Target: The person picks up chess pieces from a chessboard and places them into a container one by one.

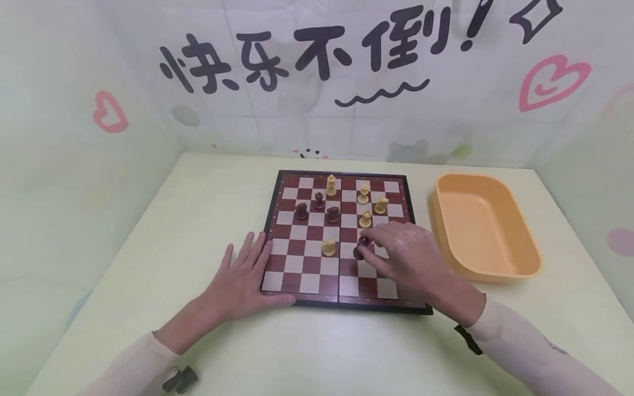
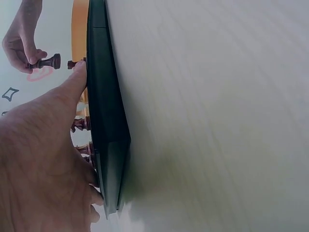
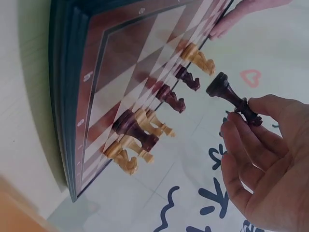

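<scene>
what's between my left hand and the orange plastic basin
The head view shows the red and white checkered chessboard bearing cream and dark chess pieces, plus your right hand.

Booth-like nook — pale wood-grain table (image 1: 163,231) walled on three sides by white printed sheeting (image 1: 297,129) with black Chinese lettering (image 1: 323,63), pink outlined hearts (image 1: 547,89) — kind of wider room unclear.

Left hand (image 2: 46,159) cut off in the left wrist view, chess pieces (image 2: 83,124) partly hidden behind it, tray (image 2: 79,29) cropped above
</scene>
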`<state>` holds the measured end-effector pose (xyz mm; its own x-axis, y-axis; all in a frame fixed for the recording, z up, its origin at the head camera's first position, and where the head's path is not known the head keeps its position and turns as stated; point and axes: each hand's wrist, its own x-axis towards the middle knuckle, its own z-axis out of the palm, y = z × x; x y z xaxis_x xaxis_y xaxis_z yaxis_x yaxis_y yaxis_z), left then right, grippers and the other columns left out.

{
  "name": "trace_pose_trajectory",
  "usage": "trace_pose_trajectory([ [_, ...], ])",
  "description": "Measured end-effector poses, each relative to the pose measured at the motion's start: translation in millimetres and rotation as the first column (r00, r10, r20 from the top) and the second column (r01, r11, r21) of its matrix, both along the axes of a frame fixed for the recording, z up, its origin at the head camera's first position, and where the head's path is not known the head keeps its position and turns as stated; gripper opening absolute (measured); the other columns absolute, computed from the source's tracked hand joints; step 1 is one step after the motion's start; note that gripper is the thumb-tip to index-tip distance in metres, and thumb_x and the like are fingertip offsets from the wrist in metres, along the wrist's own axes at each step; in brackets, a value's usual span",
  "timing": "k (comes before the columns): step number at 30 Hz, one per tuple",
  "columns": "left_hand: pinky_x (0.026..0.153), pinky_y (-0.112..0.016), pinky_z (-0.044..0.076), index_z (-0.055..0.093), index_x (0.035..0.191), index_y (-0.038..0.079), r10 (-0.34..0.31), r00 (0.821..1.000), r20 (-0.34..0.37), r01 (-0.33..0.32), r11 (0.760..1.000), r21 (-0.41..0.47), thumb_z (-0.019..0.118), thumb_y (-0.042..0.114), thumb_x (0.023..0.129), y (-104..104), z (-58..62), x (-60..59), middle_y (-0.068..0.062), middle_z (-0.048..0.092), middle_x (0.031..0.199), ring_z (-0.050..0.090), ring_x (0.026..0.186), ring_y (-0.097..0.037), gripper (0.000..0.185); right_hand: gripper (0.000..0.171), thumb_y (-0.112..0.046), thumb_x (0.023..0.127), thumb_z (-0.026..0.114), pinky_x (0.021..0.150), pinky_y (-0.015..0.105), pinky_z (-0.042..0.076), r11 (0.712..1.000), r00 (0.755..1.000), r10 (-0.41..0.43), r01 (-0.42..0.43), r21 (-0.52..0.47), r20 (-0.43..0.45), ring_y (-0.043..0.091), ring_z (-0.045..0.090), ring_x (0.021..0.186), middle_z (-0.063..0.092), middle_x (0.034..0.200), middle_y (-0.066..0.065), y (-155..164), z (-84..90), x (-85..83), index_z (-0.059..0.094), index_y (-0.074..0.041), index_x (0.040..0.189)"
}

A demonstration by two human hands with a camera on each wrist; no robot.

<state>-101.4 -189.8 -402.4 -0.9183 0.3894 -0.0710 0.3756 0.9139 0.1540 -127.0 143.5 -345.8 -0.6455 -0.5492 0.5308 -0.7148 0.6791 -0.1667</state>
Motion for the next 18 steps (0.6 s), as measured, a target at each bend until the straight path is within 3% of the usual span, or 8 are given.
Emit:
trace_pose_trajectory([
  [18, 0.116, -0.067, 0.013, 0.028, 0.157, -0.006, 0.001, 1.0, -0.008, -0.001, 1.0, 0.015, 0.048, 0.091, 0.078, 0, 0.8, 0.7, -0.024, 0.019, 0.165, 0.009, 0.152, -0.043, 0.127, 0.02, -0.024, 0.086, 0.079, 0.049, 0.03, 0.05, 0.991, 0.993, -0.115, 0.114, 0.065, 0.016, 0.012, 0.06, 0.059, 0.071, 0.078, 0.001, 19, 5.2, 7.6, 0.079, -0.01, 0.1],
])
